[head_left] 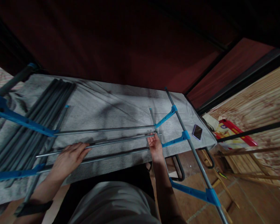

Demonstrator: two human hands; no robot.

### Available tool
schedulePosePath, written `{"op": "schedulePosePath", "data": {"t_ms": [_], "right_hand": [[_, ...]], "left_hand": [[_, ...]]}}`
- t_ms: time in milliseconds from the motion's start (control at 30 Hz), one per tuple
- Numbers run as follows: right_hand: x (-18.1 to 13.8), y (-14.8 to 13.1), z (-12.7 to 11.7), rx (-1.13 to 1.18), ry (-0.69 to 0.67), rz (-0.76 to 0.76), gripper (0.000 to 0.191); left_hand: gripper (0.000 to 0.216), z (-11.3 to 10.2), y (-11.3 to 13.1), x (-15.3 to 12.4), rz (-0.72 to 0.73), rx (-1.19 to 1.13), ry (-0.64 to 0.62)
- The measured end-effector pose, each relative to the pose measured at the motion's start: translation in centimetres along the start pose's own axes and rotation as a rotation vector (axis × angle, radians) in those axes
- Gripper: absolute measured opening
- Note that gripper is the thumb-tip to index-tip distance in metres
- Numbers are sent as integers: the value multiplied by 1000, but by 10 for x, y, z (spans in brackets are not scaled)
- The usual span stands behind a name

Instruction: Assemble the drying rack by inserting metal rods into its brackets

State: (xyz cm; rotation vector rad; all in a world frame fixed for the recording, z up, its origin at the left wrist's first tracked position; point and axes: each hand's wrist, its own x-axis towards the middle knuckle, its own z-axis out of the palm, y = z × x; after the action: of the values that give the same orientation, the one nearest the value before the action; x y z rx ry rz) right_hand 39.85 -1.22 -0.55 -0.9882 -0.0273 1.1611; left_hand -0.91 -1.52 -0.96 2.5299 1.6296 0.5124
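A thin grey metal tube (121, 141) lies nearly crosswise before me, gripped by both hands. My left hand (68, 158) is wrapped over it near its left end. My right hand (155, 146) is palm up, its fingers pinching the tube near the right end. Two parallel tubes run alongside: an upper crossbar (107, 129) and a lower crossbar (121, 154). Blue plastic brackets are at their ends, among them an upper right bracket (165, 117), a lower right bracket (174, 142) and an upper left bracket (23, 121). A long pole (182, 121) passes through the right brackets.
Several loose grey tubes (49, 104) lie bundled at left on the grey cloth (121, 93). A phone (197, 132) sits near the cloth's right edge. Beyond are a red and yellow package (235, 132) and a wooden folding chair (245, 163). Another blue bracket (191, 192) juts over the floor.
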Motion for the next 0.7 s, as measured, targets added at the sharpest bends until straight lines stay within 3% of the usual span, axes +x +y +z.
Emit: {"op": "schedulePosePath", "data": {"t_ms": [233,367,500,700], "right_hand": [[7,-2,-5,-52,-16,-38,22],[7,-4,-3,-73,-20,-46,30],[3,-7,4,-39,-47,-23,20],[-1,-17,19,4,-123,-46,10]], "left_hand": [[46,-1,1,0,11,-9,8],[50,-4,6,-1,-53,19,-1],[53,-8,10,-2,-154,79,-77],[52,-7,9,-4,-180,112,-120]]}}
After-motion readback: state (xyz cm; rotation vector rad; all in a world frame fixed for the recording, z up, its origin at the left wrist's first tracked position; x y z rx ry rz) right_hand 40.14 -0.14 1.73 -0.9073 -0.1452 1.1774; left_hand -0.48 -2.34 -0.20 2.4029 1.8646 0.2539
